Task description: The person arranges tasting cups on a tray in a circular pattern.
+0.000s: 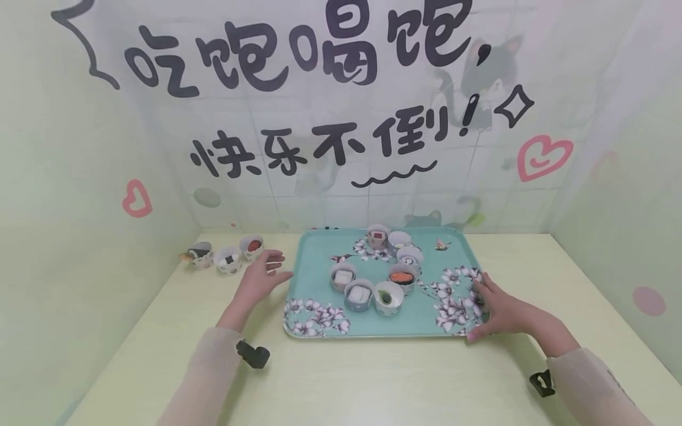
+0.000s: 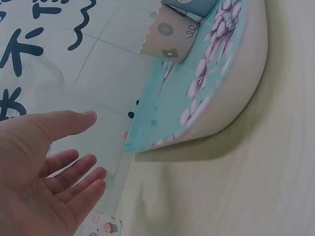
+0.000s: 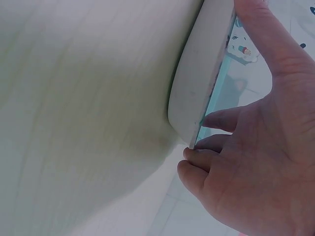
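A turquoise tray (image 1: 314, 254) with a floral print lies on the table. Several small paper cups with miniature sushi-like food stand on it in a curved row, among them a cup with an orange-topped piece (image 1: 401, 277) and one with a green piece (image 1: 388, 297). The right hand (image 1: 503, 310) holds the tray's near right corner, its thumb on the near rim and fingertips against the right rim (image 3: 209, 98). Just left of the tray, apart from its rim, the left hand (image 1: 261, 278) hovers with loosely spread fingers, its palm (image 2: 24, 191) bare.
Three more cups stand left of the tray: one with a dark-wrapped piece (image 1: 200, 253), one with a white rice-ball-like piece (image 1: 229, 260), one with a red piece (image 1: 253, 245). A printed wall covering (image 1: 341, 201) rises behind the table (image 1: 362, 378), with side walls at left and right.
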The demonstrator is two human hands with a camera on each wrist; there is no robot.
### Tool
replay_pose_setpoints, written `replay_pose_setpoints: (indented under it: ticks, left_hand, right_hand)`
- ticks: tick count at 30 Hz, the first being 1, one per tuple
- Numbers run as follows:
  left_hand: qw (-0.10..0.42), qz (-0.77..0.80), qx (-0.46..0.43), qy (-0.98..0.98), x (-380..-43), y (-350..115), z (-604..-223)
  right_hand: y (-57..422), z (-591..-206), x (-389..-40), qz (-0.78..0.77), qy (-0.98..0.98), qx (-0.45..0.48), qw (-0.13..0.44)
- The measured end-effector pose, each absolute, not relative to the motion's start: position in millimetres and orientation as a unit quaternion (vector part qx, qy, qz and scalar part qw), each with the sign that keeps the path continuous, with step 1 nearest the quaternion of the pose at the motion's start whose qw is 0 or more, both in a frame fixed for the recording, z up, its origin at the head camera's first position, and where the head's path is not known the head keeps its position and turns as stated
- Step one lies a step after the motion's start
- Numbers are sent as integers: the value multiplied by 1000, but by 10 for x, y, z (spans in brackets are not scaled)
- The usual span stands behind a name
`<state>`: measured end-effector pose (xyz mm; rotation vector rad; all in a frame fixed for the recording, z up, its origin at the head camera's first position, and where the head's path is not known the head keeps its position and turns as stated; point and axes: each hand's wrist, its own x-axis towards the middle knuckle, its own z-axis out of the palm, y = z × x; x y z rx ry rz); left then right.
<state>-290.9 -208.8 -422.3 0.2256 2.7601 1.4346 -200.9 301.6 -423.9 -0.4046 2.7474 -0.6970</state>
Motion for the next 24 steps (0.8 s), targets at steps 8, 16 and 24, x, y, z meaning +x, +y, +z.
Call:
replay_pose_setpoints:
  ticks: [8, 16, 24]
  left_hand:
    - [0, 458, 57, 887, -2903, -2291, -4225]
    - [-15, 444, 40, 895, -2879, -2435, -4222]
    - [-36, 436, 23, 899, -2868, -2580, -4212]
  right_hand:
    - [3021, -4257, -2001, -241, 950, -142, 136]
    - [3028, -4266, -2003, -238, 952, -140, 135]
    - [3035, -4260, -2012, -238, 951, -142, 136]
